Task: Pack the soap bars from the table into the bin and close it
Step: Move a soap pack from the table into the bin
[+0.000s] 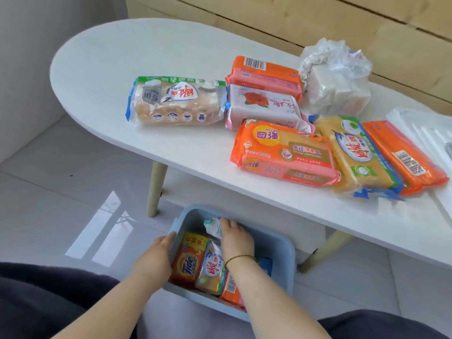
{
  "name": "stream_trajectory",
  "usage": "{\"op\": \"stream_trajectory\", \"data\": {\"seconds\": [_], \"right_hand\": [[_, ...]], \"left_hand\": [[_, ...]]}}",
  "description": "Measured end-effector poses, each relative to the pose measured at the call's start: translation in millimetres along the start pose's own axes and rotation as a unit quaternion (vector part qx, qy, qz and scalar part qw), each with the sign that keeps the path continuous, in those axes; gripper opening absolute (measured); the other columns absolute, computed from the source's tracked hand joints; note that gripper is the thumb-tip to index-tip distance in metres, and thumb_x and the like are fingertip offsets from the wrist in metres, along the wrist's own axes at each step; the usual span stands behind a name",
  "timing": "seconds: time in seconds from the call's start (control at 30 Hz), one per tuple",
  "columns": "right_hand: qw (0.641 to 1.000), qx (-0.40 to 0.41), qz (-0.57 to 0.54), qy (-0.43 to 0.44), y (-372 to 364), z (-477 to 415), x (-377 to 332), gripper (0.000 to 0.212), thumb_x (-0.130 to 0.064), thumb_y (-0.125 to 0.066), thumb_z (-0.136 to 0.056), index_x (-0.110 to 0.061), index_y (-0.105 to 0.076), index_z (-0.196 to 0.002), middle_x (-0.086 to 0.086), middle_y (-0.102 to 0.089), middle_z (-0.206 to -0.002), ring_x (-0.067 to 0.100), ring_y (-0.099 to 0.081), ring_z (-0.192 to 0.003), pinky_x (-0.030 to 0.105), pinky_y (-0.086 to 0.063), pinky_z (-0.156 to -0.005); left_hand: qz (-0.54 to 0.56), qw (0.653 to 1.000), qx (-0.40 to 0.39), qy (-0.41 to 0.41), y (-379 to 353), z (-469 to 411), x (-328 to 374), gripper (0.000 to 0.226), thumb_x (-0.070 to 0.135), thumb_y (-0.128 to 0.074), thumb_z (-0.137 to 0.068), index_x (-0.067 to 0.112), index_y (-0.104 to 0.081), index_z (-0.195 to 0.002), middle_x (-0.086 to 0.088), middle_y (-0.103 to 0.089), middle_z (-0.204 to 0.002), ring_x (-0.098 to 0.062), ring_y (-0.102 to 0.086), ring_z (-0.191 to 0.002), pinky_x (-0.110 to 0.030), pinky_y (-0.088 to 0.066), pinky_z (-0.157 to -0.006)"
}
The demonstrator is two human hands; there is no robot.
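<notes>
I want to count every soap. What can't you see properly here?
All in the head view:
- Inside the bin: the right hand and forearm cover part, so no sure count.
- White pack: label hidden by the right hand gripping it.
- Plastic bag: crinkled film blurs its contents.
- White ribbed thing: cut off by the right edge.
- Left hand: whether it grips the bin's rim is unclear.

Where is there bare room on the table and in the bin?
Free: the rounded left end of the white oval table, left of and behind the clear-wrapped tan soap pack. Crowded: the right half, where orange and yellow soap packs overlap. In the blue plastic bin, only the corner right of the right hand, gripping a white-wrapped pack, looks bare.
</notes>
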State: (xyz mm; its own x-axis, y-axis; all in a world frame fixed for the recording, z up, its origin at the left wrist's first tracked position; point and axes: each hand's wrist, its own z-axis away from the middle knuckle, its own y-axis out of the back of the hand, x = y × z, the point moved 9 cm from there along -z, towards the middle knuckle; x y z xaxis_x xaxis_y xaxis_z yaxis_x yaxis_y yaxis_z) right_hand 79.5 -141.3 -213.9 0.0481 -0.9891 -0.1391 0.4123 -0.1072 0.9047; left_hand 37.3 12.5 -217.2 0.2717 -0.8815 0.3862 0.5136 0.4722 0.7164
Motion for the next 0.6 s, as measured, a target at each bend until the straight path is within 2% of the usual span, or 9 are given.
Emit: {"op": "stream_trajectory", "data": {"seconds": [0.2, 0.4, 0.5, 0.6], "right_hand": [[0.999, -0.026, 0.027, 0.007, -28, -21, -15, 0.047, -0.001, -0.036, -0.091, -0.003, -0.025, -0.137, 0.018, -0.039, -0.136, 0.035, -0.04, -0.122, 0.047, -0.032, -0.1], [0.999, -0.023, 0.014, 0.031, -38, -26, -23, 0.06, -0.001, -0.043, -0.089, -0.006, -0.017, -0.142, 0.015, -0.035, -0.143, 0.035, -0.033, -0.126, 0.046, -0.028, -0.105], [0.999, -0.015, -0.015, 0.04, -40, -24, -23, 0.062, -0.001, -0.041, -0.09, -0.008, -0.011, -0.144, 0.014, -0.029, -0.146, 0.031, -0.029, -0.131, 0.043, -0.028, -0.107], [0.996, -0.008, -0.069, 0.052, -43, -13, -22, 0.069, 0.003, -0.044, -0.087, -0.011, -0.01, -0.145, 0.009, -0.016, -0.152, 0.027, -0.017, -0.139, 0.039, -0.022, -0.114]], "left_hand": [[-0.031, 0.999, -0.011, -0.013, -11, -4, -8, 0.076, -0.004, -0.039, -0.087, 0.023, 0.002, -0.145, 0.005, -0.01, -0.154, -0.018, -0.055, -0.113, -0.02, -0.047, -0.079], [-0.047, 0.999, -0.009, -0.005, -14, -8, -10, 0.078, -0.004, -0.04, -0.086, 0.023, 0.005, -0.145, 0.006, -0.009, -0.154, -0.018, -0.061, -0.101, -0.019, -0.045, -0.069], [-0.047, 0.999, -0.007, -0.004, -13, -8, -11, 0.078, -0.005, -0.039, -0.086, 0.023, 0.004, -0.145, 0.006, -0.009, -0.153, -0.02, -0.06, -0.104, -0.023, -0.048, -0.072], [-0.044, 0.999, -0.006, -0.005, -12, -7, -10, 0.079, -0.005, -0.04, -0.085, 0.022, 0.005, -0.145, 0.005, -0.009, -0.154, -0.02, -0.059, -0.106, -0.025, -0.049, -0.076]]}}
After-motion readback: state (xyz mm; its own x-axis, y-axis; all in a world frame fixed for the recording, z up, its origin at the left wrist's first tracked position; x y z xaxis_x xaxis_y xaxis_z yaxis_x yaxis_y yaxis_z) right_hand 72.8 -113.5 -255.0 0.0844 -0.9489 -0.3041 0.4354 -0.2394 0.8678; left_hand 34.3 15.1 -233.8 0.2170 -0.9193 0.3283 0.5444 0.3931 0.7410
